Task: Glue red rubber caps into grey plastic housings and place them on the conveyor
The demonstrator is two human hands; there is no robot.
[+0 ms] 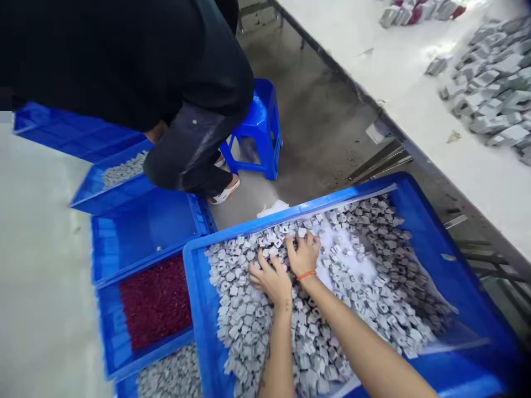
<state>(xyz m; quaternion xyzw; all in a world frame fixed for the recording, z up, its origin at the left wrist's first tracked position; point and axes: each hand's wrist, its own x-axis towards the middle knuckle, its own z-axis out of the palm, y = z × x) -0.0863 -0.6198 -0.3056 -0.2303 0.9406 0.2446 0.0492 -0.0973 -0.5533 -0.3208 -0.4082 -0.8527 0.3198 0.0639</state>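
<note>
A big blue tray (249, 228) is spread with many small grey block-like pieces (244, 326), some showing square notches or holes. Both of my hands reach into this layer near the tray's far side. My left hand (272, 277) has its fingers spread and bent down onto the pieces. Close beside it on the right, my right hand (304, 256) wears an orange cord at the wrist. Its fingers are apart too, curved over pieces, with the tips partly hidden among them. I see nothing firmly gripped in either hand.
At left stand more blue trays (143, 221), one holding dark red pieces (157, 301), others grey ones. A person in dark clothes (194, 138) sits on a blue stool (259, 124). A white table (398, 88) at right bears heaped grey pieces (498, 83).
</note>
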